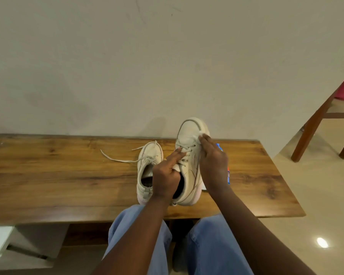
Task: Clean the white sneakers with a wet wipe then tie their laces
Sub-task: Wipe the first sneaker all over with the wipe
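Two white sneakers are on the wooden bench. The right sneaker is tilted toe-up. My left hand grips its tongue at the opening, forefinger stretched along the laces. My right hand holds a white wet wipe pressed against the sneaker's outer side near the toe. The left sneaker lies flat beside it, its lace untied and trailing left across the wood.
A blue wipe packet lies on the bench, mostly hidden behind my right hand. A plain wall stands right behind the bench. A wooden chair is on the tiled floor to the right. My knees in blue jeans are under the front edge.
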